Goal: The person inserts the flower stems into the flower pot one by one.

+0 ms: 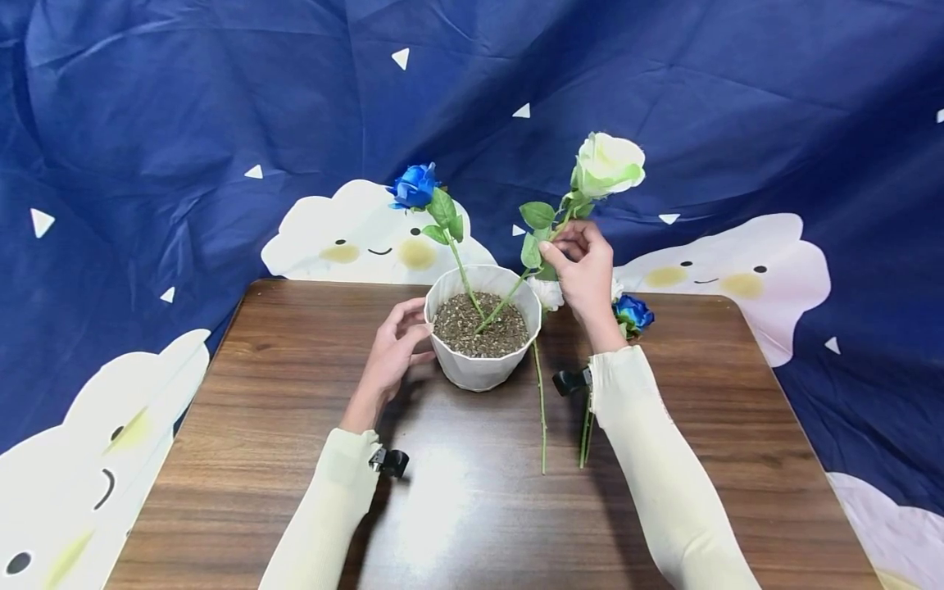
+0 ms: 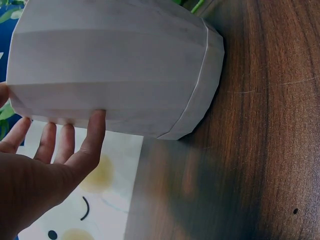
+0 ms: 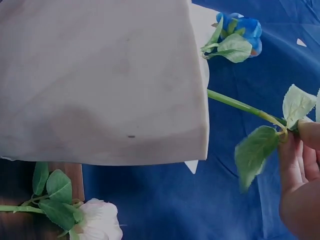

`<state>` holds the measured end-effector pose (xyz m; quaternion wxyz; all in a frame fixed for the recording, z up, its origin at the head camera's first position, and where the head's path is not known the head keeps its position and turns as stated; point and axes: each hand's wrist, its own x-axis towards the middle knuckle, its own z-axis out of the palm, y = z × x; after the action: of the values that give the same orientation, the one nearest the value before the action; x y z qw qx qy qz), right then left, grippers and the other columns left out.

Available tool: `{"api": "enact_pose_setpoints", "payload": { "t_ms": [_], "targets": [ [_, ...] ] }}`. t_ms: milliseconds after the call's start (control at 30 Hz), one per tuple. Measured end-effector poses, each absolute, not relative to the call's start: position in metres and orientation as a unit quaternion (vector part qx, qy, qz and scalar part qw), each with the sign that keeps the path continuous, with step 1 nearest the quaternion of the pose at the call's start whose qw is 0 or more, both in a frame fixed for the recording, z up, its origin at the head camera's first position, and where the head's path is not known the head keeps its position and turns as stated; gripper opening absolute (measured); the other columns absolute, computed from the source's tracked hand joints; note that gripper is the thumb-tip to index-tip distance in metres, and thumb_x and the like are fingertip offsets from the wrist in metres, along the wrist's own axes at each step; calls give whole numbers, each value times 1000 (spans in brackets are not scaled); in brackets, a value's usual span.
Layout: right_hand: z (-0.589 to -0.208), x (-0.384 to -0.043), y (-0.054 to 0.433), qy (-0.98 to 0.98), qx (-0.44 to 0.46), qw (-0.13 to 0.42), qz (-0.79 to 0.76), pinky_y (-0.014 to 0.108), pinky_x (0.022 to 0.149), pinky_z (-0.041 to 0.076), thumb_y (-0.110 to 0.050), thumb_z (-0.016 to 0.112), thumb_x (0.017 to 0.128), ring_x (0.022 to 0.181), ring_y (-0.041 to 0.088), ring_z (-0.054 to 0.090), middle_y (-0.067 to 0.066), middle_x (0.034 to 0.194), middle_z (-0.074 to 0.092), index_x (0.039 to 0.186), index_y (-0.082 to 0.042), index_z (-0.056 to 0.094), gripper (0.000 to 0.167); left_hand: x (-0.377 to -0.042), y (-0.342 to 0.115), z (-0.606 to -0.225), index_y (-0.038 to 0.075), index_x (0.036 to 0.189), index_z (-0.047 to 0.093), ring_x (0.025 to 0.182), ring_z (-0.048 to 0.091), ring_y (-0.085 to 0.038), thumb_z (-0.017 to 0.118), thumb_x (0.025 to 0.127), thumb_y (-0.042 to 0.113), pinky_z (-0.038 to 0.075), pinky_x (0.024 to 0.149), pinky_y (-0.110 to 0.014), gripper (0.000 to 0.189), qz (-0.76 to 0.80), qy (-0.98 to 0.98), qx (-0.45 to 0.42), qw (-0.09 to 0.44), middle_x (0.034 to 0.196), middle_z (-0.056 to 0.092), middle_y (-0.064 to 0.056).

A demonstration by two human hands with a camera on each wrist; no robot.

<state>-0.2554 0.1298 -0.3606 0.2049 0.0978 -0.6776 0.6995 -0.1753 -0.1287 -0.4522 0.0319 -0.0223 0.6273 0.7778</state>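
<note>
A white faceted pot (image 1: 481, 375) filled with dark soil (image 1: 457, 328) stands on the table. In it, a blue rose (image 1: 415, 187) leans left on its leafy stem. A white rose (image 1: 610, 164) slants to the right, its stem's lower end at the soil. High on that stem, near the leaves (image 3: 257, 152), my right hand (image 1: 586, 266) pinches it between thumb and fingers. My left hand (image 1: 394, 344) rests against the pot's left side, its spread fingertips (image 2: 95, 125) touching the wall. In the right wrist view, the pot hides the soil.
Right of the pot, a pale flower (image 1: 547, 293) and another blue rose (image 1: 634, 313) lie on the wooden table (image 1: 295, 426), stems toward me. My right forearm partly covers them. A blue cloth backdrop (image 1: 310, 98) with cloud faces hangs behind the table.
</note>
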Motion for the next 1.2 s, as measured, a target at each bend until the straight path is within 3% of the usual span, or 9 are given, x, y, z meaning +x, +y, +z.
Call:
{"api": "enact_pose_setpoints", "payload": {
  "t_ms": [233, 600, 833, 1067, 1200],
  "targets": [
    [-347, -244, 118, -695, 138, 210, 674, 20, 77, 52, 20, 67, 82, 77, 12, 59, 14, 89, 58, 100, 16, 54, 22, -175, -128, -453, 8, 144, 50, 109, 58, -24, 60, 95, 4, 56, 87, -57, 50, 777, 628, -23, 31, 133, 52, -21],
    [-341, -240, 99, -715, 176, 218, 641, 21, 76, 50, 20, 67, 83, 78, 13, 57, 20, 88, 57, 99, 21, 52, 21, -175, -128, -452, 7, 143, 49, 108, 59, -24, 59, 95, 4, 57, 86, -55, 50, 776, 629, -26, 32, 132, 52, -20],
    [-349, -250, 94, -750, 165, 214, 603, 22, 81, 51, 13, 69, 86, 81, 18, 61, 18, 88, 63, 105, 15, 58, 22, -176, -128, -452, 6, 143, 49, 110, 59, -27, 59, 94, 2, 58, 86, -54, 50, 776, 630, -24, 33, 132, 52, -20],
    [-359, -258, 96, -759, 158, 178, 606, 18, 74, 54, 7, 74, 86, 77, 5, 64, 24, 93, 70, 109, 9, 66, 24, -176, -128, -452, 6, 144, 49, 107, 60, -24, 59, 94, 2, 59, 83, -50, 51, 777, 629, -23, 34, 132, 52, -20],
    [-370, -257, 95, -784, 185, 158, 571, 19, 73, 55, 5, 73, 88, 77, 10, 65, 20, 94, 71, 103, 6, 69, 16, -175, -128, -452, 6, 144, 48, 104, 62, -22, 59, 94, 2, 59, 83, -48, 51, 777, 628, -24, 34, 132, 53, -20]
  ]
}}
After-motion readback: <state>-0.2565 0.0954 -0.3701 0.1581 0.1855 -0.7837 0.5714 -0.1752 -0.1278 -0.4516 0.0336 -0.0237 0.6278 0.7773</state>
